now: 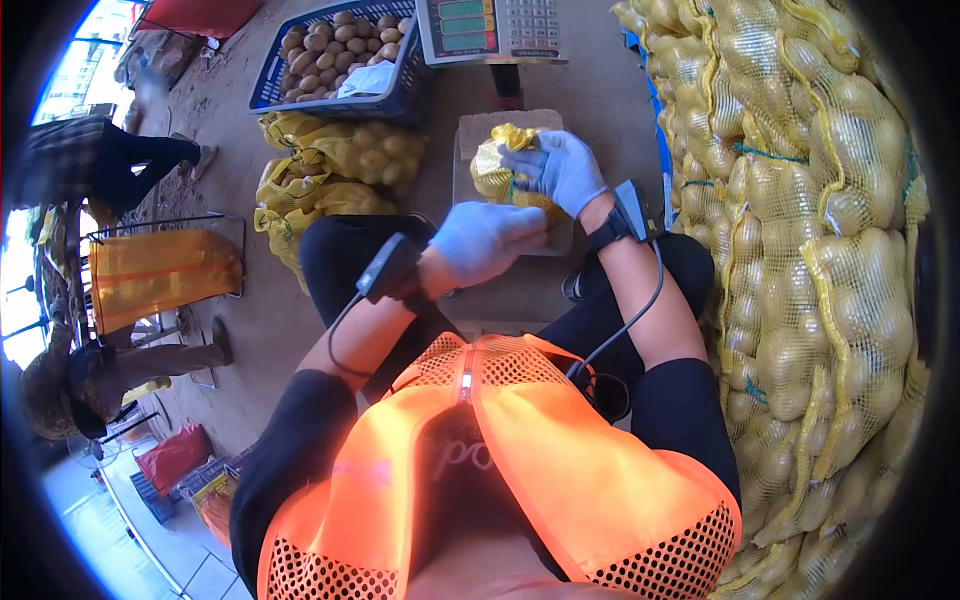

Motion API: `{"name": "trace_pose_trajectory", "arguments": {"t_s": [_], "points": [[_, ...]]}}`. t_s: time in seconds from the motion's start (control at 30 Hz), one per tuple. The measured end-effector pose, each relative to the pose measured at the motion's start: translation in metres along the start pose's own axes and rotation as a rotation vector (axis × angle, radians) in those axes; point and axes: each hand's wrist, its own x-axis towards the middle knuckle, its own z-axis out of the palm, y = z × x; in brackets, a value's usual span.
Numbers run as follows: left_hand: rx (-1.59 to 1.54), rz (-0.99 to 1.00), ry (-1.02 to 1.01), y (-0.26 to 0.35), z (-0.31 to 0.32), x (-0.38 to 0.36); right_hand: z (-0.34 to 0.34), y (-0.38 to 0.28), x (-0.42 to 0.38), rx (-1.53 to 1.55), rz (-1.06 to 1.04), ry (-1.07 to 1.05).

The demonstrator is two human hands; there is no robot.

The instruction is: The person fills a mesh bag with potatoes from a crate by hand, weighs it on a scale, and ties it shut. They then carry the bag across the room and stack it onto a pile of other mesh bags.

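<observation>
A yellow mesh bag [492, 172] with its top bunched up stands on the scale's platform [470, 192]. My right hand [562, 172], in a pale glove, grips the bag's gathered neck from the right. Green string shows on the bag just below these fingers. My left hand [485, 242], also gloved, is at the bag's lower left, nearer my body, its fingers pointing right and blurred by motion; whether they hold anything is unclear. The scale's display and keypad [500, 30] are beyond the bag.
A blue crate [262, 85] of brown, round produce is at the upper left, above filled yellow mesh bags [365, 160]. More filled mesh bags [780, 290] are piled along the right. Two people [110, 165] [110, 375] are at the far left, beside an orange sack [165, 275].
</observation>
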Motion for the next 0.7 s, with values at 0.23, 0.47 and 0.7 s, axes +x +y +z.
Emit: {"name": "trace_pose_trajectory", "arguments": {"t_s": [0.23, 0.47, 0.7], "points": [[0.233, 0.068, 0.300, -0.093, -0.003, 0.117, -0.035, -0.012, -0.005, -0.184, 0.192, 0.015], [-0.200, -0.327, 0.337, -0.154, 0.056, 0.080, -0.031, 0.011, 0.003, -1.337, -0.466, 0.232], [-0.877, -0.725, 0.277, -0.081, 0.066, 0.037, -0.021, 0.005, 0.011, -0.838, -0.141, 0.314]]}}
